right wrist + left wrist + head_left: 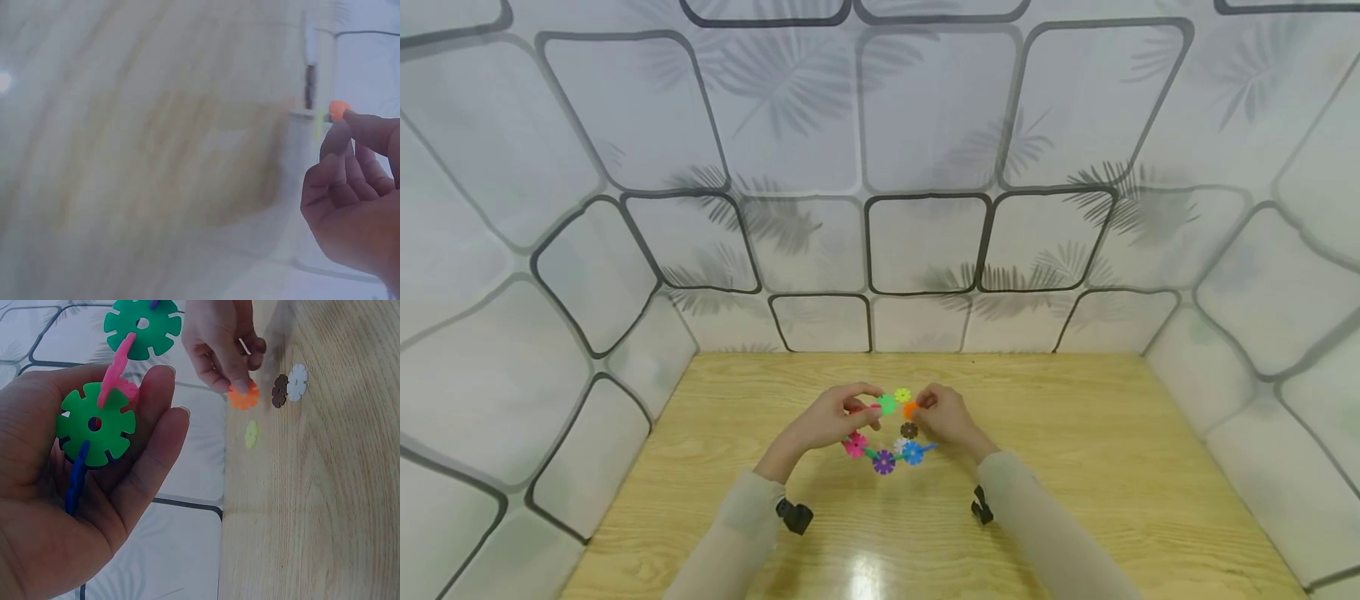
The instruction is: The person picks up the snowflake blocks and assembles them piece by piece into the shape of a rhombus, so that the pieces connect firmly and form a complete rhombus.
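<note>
My left hand [835, 417] holds a chain of notched plastic snowflake discs, which hangs below it in a curve. In the left wrist view a green disc [115, 440] with a dark blue disc [75, 484] slotted into it lies against the curled fingers; a pink disc [117, 365] joins it to another green disc [142, 344]. Farther along the chain are a purple disc [883, 462] and a light blue disc [913, 452]. Between thumb and forefinger, my right hand [949, 416] pinches a single orange disc [245, 398], held apart from the chain.
Loose discs lie on the wooden table [1075, 467]: a yellow one [902, 395], a brown one [909, 430] and a white one [298, 382], the last partly hidden behind the chain in the head view. Patterned cloth [925, 242] surrounds the table's back and sides.
</note>
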A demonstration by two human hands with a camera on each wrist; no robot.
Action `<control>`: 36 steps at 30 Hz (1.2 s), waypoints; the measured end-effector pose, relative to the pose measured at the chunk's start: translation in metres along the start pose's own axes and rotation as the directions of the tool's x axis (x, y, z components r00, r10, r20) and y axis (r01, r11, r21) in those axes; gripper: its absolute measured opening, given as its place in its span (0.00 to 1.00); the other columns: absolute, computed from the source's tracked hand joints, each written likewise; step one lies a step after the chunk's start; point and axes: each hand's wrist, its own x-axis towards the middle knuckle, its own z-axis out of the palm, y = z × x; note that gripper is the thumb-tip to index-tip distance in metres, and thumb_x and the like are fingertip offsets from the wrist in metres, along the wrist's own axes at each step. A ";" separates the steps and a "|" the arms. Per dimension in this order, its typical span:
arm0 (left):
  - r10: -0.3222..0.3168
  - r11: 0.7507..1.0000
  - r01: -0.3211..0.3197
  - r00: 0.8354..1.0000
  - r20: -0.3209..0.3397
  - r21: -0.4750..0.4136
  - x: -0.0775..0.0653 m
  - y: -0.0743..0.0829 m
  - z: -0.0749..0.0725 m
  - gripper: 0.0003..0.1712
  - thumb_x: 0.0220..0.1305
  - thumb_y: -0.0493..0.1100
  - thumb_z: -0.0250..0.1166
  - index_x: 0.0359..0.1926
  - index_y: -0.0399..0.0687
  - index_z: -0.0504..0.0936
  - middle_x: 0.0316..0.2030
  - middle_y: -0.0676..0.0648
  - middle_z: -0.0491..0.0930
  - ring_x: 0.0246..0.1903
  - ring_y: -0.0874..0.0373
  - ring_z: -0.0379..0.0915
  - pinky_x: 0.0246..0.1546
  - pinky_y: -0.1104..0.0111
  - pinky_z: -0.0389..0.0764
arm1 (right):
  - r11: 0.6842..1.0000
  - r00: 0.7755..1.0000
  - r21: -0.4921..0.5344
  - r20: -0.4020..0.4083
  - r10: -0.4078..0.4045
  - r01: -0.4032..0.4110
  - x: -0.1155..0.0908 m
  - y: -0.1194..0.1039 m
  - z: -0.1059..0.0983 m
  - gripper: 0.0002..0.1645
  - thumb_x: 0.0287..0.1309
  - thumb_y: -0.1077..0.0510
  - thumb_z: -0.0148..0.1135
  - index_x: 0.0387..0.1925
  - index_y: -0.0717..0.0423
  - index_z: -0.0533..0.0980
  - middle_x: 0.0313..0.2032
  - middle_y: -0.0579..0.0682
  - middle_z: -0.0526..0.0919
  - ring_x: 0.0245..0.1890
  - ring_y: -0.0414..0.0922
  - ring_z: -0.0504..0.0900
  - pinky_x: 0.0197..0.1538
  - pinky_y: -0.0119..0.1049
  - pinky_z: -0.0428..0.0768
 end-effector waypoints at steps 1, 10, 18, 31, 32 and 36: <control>-0.001 1.000 0.001 1.000 -0.002 -0.001 0.000 0.000 0.000 0.23 0.80 0.45 0.61 0.71 0.45 0.76 0.43 0.37 0.91 0.19 0.63 0.67 0.20 0.73 0.70 | 1.000 1.000 0.005 0.000 -0.003 0.003 0.000 -0.001 -0.002 0.07 0.65 0.64 0.69 0.44 0.60 0.83 0.40 0.55 0.86 0.40 0.46 0.82 0.43 0.38 0.84; -0.024 1.000 0.024 0.999 -0.030 0.007 0.002 0.001 -0.002 0.25 0.80 0.46 0.61 0.71 0.42 0.75 0.40 0.38 0.91 0.29 0.61 0.81 0.24 0.71 0.78 | 0.986 0.986 -0.012 -0.008 -0.166 0.166 -0.007 -0.029 -0.019 0.07 0.68 0.63 0.68 0.45 0.60 0.85 0.38 0.55 0.88 0.28 0.42 0.81 0.31 0.30 0.82; -0.034 0.999 0.035 0.999 -0.041 0.008 0.003 -0.001 -0.002 0.25 0.80 0.45 0.61 0.72 0.43 0.75 0.39 0.40 0.91 0.29 0.61 0.82 0.25 0.69 0.80 | 0.966 0.966 -0.047 -0.010 -0.257 0.256 -0.017 -0.045 -0.028 0.05 0.67 0.62 0.70 0.44 0.57 0.85 0.38 0.51 0.88 0.30 0.39 0.80 0.33 0.29 0.81; -0.054 0.998 0.054 0.997 -0.060 -0.015 0.000 0.003 -0.002 0.24 0.80 0.46 0.61 0.71 0.43 0.75 0.38 0.38 0.90 0.28 0.58 0.81 0.25 0.51 0.88 | 0.940 0.941 -0.055 -0.010 -0.339 0.338 -0.030 -0.061 -0.031 0.04 0.67 0.62 0.69 0.42 0.54 0.85 0.36 0.48 0.87 0.29 0.38 0.81 0.32 0.30 0.83; -0.054 0.998 0.053 0.997 -0.060 -0.015 0.001 0.003 -0.002 0.24 0.80 0.46 0.61 0.71 0.43 0.75 0.39 0.37 0.90 0.28 0.58 0.81 0.25 0.51 0.88 | 0.938 0.939 -0.057 -0.011 -0.344 0.343 -0.031 -0.062 -0.031 0.04 0.67 0.62 0.69 0.42 0.54 0.85 0.36 0.48 0.87 0.29 0.38 0.81 0.32 0.30 0.83; -0.050 0.999 0.049 0.997 -0.062 -0.007 0.001 0.004 -0.002 0.23 0.80 0.46 0.60 0.70 0.43 0.76 0.39 0.35 0.90 0.28 0.59 0.81 0.22 0.58 0.86 | 0.931 0.932 -0.059 -0.010 -0.362 0.361 -0.032 -0.064 -0.031 0.04 0.67 0.62 0.70 0.42 0.54 0.85 0.36 0.48 0.88 0.30 0.37 0.81 0.33 0.30 0.84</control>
